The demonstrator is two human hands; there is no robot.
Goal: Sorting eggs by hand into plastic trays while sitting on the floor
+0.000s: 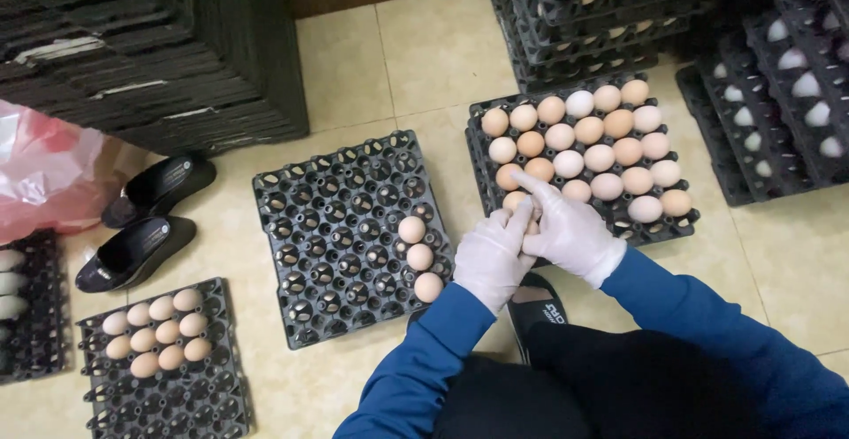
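Both my white-gloved hands meet at the near-left corner of the full black plastic egg tray (685,220); left hand (492,258) and right hand (566,229) half-curled around one pale brown egg (531,224); glove slips, it cracks on the beige tile floor (424,59).

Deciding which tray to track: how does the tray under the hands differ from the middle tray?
The right tray is nearly full of eggs; the middle tray holds only three, in a line at its right edge. The right tray rests on another tray; the middle tray lies directly on the floor tiles. Both are black plastic egg trays.
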